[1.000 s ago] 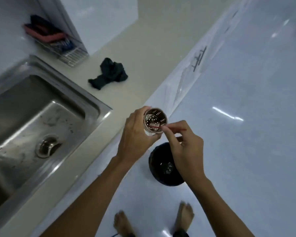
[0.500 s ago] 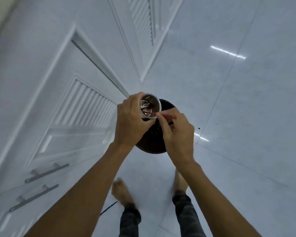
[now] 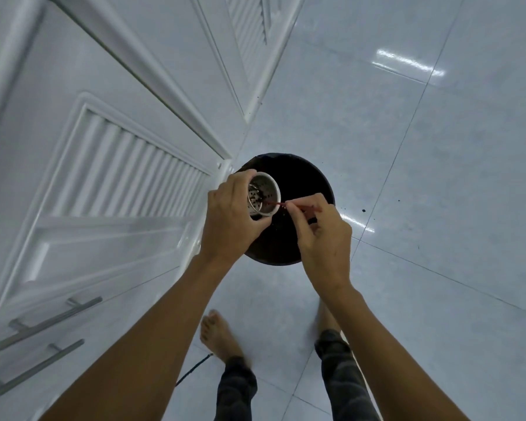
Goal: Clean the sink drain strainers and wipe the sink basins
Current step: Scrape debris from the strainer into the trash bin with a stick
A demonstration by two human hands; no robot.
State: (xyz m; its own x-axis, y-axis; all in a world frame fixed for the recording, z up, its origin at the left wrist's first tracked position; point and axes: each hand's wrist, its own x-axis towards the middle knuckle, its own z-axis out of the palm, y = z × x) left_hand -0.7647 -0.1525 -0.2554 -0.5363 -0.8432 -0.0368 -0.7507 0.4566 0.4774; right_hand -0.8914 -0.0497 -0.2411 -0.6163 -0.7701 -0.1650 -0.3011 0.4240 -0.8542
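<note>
My left hand (image 3: 230, 220) grips a round perforated metal drain strainer (image 3: 264, 194), its open mouth tilted toward me with dark bits of debris inside. My right hand (image 3: 322, 235) pinches a thin red stick (image 3: 275, 203) whose tip reaches into the strainer's mouth. Both hands hover directly over a black round bin (image 3: 304, 177) that stands on the floor. The sink is out of view.
White louvred cabinet doors (image 3: 128, 183) with bar handles (image 3: 43, 325) fill the left side. Glossy white floor tiles (image 3: 422, 147) stretch to the right, with a few dark specks near the bin. My bare feet (image 3: 219, 338) stand just below the bin.
My view has swung from the counter and sink down to the floor and bin. Both hands dropped lower over the bin, and the stick now pokes into the strainer.
</note>
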